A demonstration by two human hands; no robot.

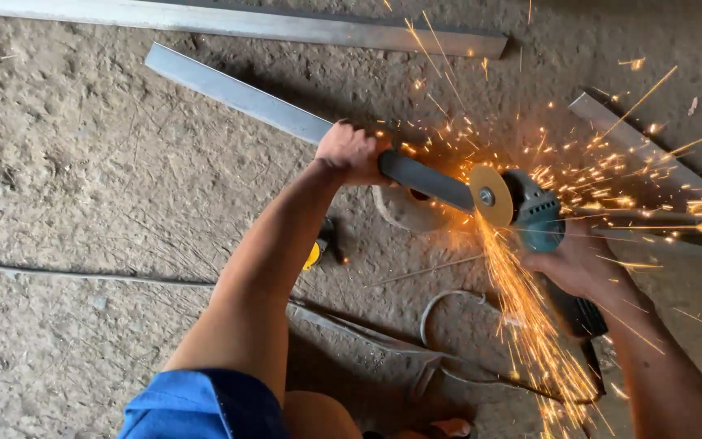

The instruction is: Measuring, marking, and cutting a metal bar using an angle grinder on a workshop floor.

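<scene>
The left hand (351,152) grips a long steel bar (245,97) held just above the concrete floor (83,203). The right hand (572,262) clasps a teal angle grinder (534,215), its disc (491,195) against the bar's end, spraying sparks (530,325).

Single head-worn view, looking steeply down from close above the person's forearms onto the concrete floor (83,162); near edge lies at the body, far edge at the metal bars (286,24).
</scene>
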